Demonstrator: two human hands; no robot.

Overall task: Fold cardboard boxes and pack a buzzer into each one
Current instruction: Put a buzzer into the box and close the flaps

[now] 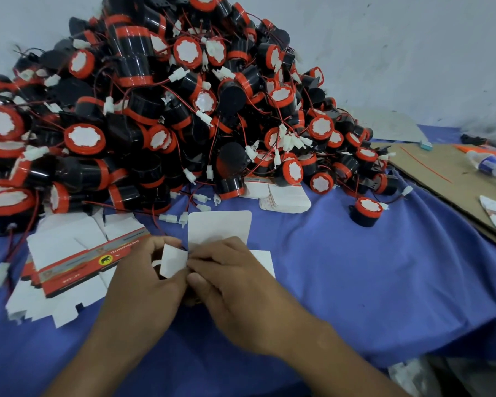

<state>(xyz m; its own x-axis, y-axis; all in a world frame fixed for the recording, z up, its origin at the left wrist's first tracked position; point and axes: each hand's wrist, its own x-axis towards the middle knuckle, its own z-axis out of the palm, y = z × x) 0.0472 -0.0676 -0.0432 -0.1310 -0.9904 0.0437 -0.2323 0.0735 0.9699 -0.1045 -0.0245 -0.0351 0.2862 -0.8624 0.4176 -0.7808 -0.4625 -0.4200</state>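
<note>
The left hand (143,282) and the right hand (226,279) are close together, both gripping a half-folded white cardboard box (219,227). The right fingers pinch its small flap (173,263). At 9 o'clock, just beside the left hand, lie flat box blanks (69,265). At 12 o'clock rises a big pile of buzzers (155,110). One single buzzer (365,210) stands apart at 2 o'clock on the blue cloth (355,282).

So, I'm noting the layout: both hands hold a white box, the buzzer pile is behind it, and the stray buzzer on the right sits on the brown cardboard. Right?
Not quite. The head view shows the stray buzzer on the blue cloth, apart from the brown cardboard. The rest holds: left hand and right hand hold the white box, buzzer pile behind it.
</note>
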